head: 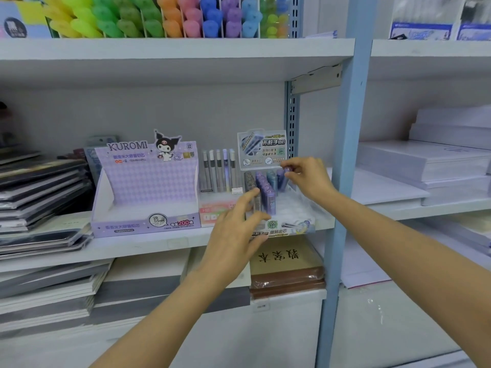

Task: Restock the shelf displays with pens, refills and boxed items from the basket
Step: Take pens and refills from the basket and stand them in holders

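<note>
right hand (305,176) pinching refill tube (282,180) top, left hand (236,229) alongside

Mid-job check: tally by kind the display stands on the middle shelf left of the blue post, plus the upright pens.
Purple Kuromi display box: 1
Pen stand: 1
Upright pens in it: 5
Refill tube display: 1
Total: 8, leaving out the refill tubes, too bunched to count.

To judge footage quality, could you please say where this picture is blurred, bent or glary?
Head view: the blue upright bows from wide-angle distortion, the right hand and refill tubes look soft, and the wrapped brown books show glare.
</note>
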`<state>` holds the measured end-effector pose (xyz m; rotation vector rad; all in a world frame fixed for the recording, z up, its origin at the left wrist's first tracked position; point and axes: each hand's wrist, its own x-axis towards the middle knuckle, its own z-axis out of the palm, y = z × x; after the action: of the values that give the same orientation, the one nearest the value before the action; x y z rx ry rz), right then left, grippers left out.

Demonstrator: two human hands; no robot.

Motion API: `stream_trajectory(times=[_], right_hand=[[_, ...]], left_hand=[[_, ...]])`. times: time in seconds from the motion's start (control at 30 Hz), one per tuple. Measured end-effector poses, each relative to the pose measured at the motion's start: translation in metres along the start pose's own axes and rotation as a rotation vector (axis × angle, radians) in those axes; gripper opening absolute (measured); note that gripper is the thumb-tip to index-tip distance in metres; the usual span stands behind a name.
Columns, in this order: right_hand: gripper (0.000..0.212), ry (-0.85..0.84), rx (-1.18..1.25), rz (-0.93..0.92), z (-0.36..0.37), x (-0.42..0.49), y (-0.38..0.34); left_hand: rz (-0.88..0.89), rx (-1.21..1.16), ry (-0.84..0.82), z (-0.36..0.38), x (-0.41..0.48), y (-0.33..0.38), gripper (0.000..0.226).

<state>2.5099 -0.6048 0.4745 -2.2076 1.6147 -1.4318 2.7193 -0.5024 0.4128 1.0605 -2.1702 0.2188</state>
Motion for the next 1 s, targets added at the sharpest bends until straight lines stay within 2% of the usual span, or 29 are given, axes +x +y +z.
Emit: stream_trajectory(times=[0.13,0.23,0.37,0.53,0.63,0.73,0.83,0.93,1.0], right_hand=[[0.029,-0.109,-0.076,-0.037,-0.003,0.009,0.004],[0.031,-0.158,-0.033,-0.01,-0.006,0.013,0.005],[0.018,-0.111,0.053,0.003,0.003,0.012,0.002],[0.008,-0.025,-0.179,-0.065,0.014,0.017,0.01],[0.014,-0.06,-0.235,-0.023,0.016,0.018,0.017],[0.022,-0.075,-0.186,-0.017,0.01,0.01,0.015],[0.022,0.057,-0.075,-0.115,0.002,-0.012,-0.005],[0.012,0.24,0.103,-0.311,-0.001,-0.055,-0.04],[0.012,0.206,0.261,-0.38,0.007,-0.095,-0.062]], left_hand=[[0.012,0.013,0.013,0.001,0.001,-0.001,0.031],[0.011,0.015,0.014,0.002,0.001,-0.001,0.032],[0.018,0.011,0.017,0.002,0.001,-0.002,0.031],[0.018,0.026,0.027,0.004,0.0,-0.003,0.031],[0.016,0.037,0.027,0.005,0.001,-0.003,0.031],[0.014,0.031,0.021,0.004,0.001,-0.001,0.031],[0.029,0.023,0.056,0.004,-0.005,-0.001,0.033],[0.021,0.025,0.197,0.008,-0.029,-0.006,0.034],[-0.025,0.031,0.292,0.018,-0.059,-0.016,0.032]])
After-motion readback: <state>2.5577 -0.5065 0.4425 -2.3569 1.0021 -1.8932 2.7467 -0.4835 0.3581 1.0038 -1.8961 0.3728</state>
